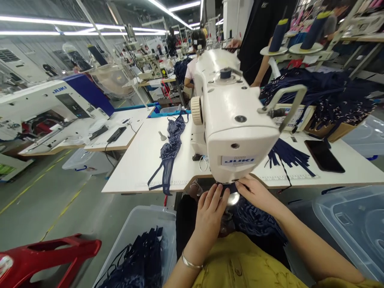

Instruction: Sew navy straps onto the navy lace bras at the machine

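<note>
A navy lace bra (255, 218) hangs below the head of a white sewing machine (237, 132), its lace part falling towards my lap. My left hand (211, 208) has its fingers bent together over the bra's dark band, left of the round metal part under the head. On the other side my right hand (253, 194) pinches the band's edge between thumb and fingers. The needle and the stitching spot are hidden by the head. Left of the machine, another blue lace bra (172, 146) lies lengthwise on the white table (132, 172), its lower end over the front edge.
A clear bin (171, 218) of navy pieces stands below left, near a red plastic stool (75, 246). On the right are navy straps (289, 158), a phone (324, 156), a heaped cardboard box (333, 130) and a clear lid (354, 224). A person in black (258, 44) stands behind.
</note>
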